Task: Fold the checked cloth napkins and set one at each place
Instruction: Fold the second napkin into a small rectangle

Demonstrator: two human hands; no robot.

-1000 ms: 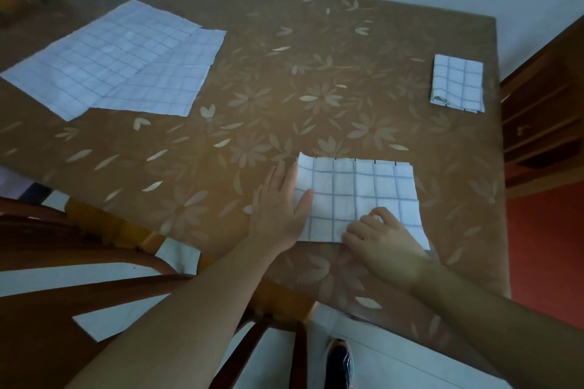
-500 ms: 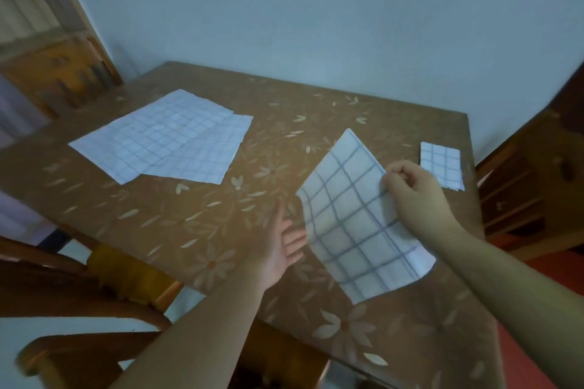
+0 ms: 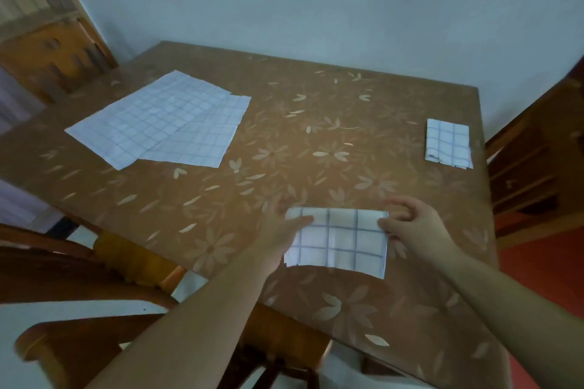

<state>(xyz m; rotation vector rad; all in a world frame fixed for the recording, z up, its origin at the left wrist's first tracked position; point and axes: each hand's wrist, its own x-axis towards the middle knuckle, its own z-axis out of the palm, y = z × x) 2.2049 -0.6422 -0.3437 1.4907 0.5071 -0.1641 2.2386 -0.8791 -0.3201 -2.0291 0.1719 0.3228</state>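
Both thumbs lay on top of the checked cloth. Our left thumb (image 3: 301, 220) pressed over the upper left corner and our right thumb (image 3: 387, 226) over the upper right edge, with the other fingers behind or beneath. So the left hand (image 3: 278, 232) and the right hand (image 3: 418, 227) each pinched one short end of the half-folded napkin (image 3: 341, 241). The cloth hid how far the fingers under it were curled; only the right hand's outer fingers showed, bent above the edge.

That napkin sat straight between our hands, its long axis running left to right across us. It was over the near part of the table (image 3: 316, 148), just in from the near edge. Its lower edge bowed a little, and we could not tell whether it lay flat or hung slightly lifted from the top corners. Neither hand was nearer than the other, since each held its own end. We judged that one more fold would carry one short end across to meet the other, along that long axis, while the opposite hand kept its end in place.

Further out, one folded napkin (image 3: 448, 144) lay at the table's right edge, just in front of the right-hand chair (image 3: 537, 161), well apart from our hands. Far to the left, the upper open napkin (image 3: 148, 117) overlapped the lower open napkin (image 3: 208, 139), both spread flat and nearer our left hand. Another chair (image 3: 63, 265) stood at the near left corner.
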